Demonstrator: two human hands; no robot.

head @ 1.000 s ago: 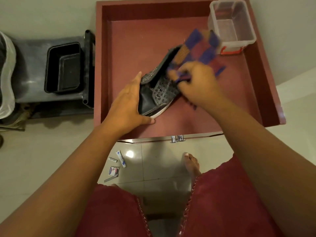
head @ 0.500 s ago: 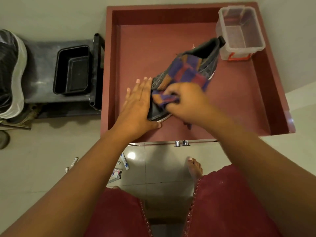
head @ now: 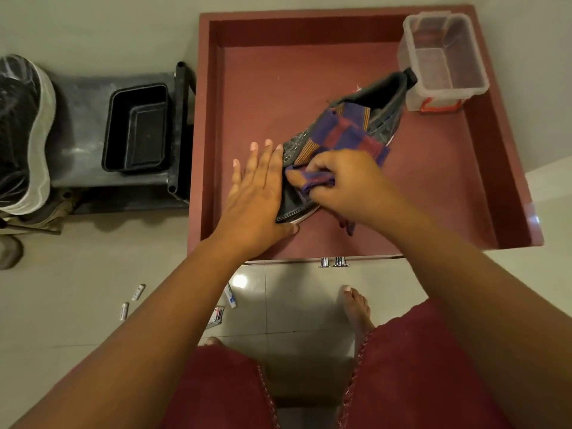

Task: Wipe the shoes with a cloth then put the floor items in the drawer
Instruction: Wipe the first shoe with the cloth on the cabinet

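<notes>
She's at the wiping step. The shoe (head: 356,131) lies in the drawer (head: 507,181), heel just beside the clear box (head: 445,57). Her left hand (head: 260,193) presses flat against its toe; her right hand (head: 343,184) grips the bunched cloth (head: 340,134) on the laces. Next, I'd guess, another stroke heelward.

We count one shoe (head: 382,119), one cloth (head: 340,136), one clear box (head: 445,61), one black tub (head: 136,128), and four small floor items (head: 137,292).

Glossy pale tiled floor (head: 297,308), plain wall (head: 93,26), dark grey stand (head: 83,119) holding black tub (head: 136,128)
</notes>
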